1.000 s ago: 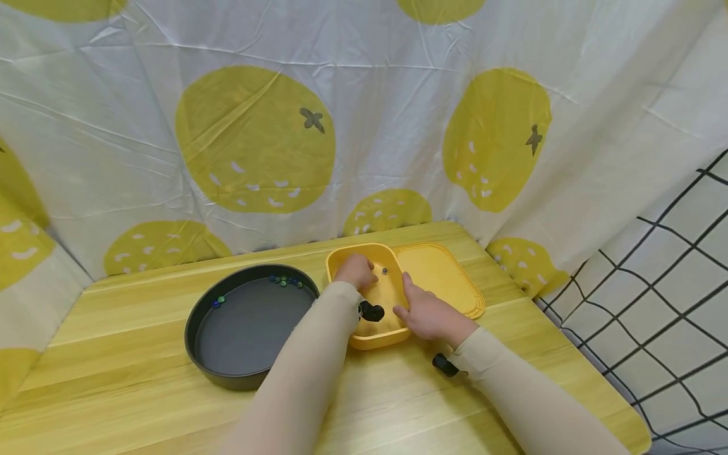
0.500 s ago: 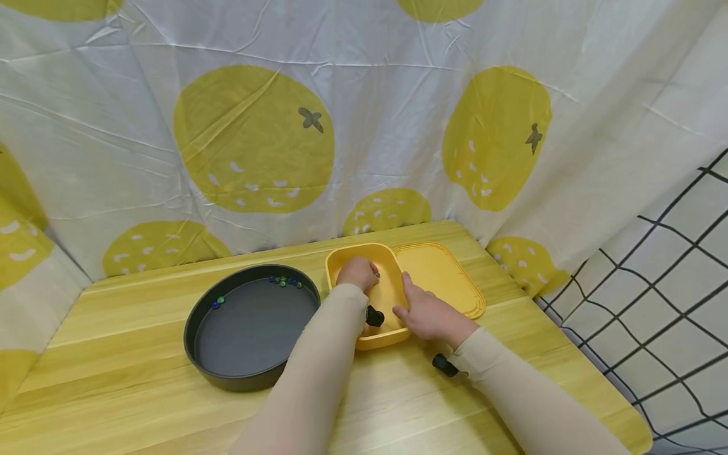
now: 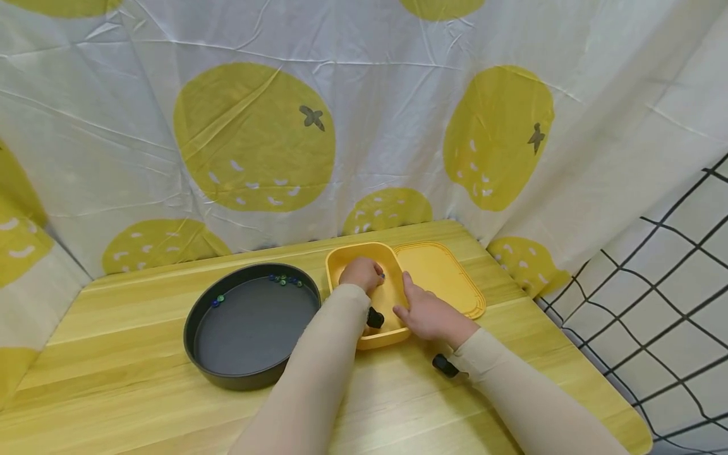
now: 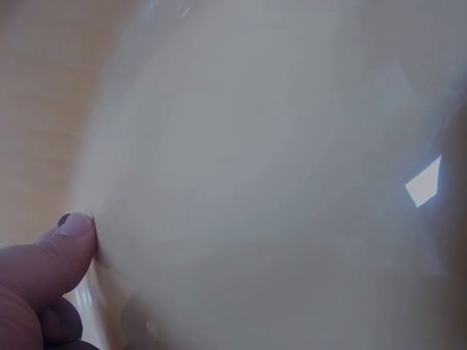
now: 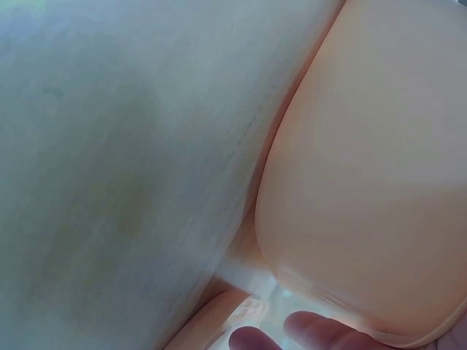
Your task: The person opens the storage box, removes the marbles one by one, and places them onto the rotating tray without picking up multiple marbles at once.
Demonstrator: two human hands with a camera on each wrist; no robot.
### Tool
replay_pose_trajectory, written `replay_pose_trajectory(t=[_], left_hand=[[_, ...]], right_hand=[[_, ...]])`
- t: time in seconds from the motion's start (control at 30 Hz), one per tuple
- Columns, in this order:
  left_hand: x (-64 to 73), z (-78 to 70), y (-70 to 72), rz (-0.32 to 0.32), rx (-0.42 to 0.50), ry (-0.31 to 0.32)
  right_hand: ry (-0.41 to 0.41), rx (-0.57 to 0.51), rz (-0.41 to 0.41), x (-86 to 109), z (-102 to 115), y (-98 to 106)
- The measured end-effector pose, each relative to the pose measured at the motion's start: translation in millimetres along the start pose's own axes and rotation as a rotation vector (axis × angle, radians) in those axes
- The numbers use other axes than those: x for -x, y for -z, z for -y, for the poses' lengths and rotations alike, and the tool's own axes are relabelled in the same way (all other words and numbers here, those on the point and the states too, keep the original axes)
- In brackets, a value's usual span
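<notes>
My left hand is down inside a yellow square plastic box, pinching a small blue marble at its fingertips. In the left wrist view, the thumb presses inward with a dark bit showing behind its tip. On the box's right side, my right hand holds the wall, thumb over the rim and fingers along the outside. Only two blurred fingertips show in the right wrist view. Left of the box sits a round dark grey pan with several blue and green marbles along its edge.
A flat yellow lid lies on the wooden table, right beside the box. Behind hangs a white curtain with yellow fruit shapes. A black wire grid stands at the right.
My left hand has moved slightly right within the box, and its fingertips have come onto the marble that lay apart from them earlier. The right hand has stayed put.
</notes>
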State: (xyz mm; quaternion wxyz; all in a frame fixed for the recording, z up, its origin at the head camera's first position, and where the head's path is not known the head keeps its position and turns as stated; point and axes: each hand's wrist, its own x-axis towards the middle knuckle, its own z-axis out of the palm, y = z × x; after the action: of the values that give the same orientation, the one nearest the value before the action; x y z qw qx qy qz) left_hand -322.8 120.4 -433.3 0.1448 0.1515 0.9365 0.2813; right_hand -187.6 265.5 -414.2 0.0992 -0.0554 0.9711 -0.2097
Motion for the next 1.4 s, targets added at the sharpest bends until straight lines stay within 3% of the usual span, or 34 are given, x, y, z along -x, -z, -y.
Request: replay_pose_trajectory(t=[0.77, 1.4], left_hand=[[1.8, 5.2, 1.4, 0.014, 0.012, 0.014], [-0.7, -0.2, -1.3, 0.004, -0.041, 0.006]], right_hand=[[0.004, -0.024, 0.001, 1.1, 5.6, -1.0], [0.018, -0.013, -0.010, 1.0, 0.8, 0.7]])
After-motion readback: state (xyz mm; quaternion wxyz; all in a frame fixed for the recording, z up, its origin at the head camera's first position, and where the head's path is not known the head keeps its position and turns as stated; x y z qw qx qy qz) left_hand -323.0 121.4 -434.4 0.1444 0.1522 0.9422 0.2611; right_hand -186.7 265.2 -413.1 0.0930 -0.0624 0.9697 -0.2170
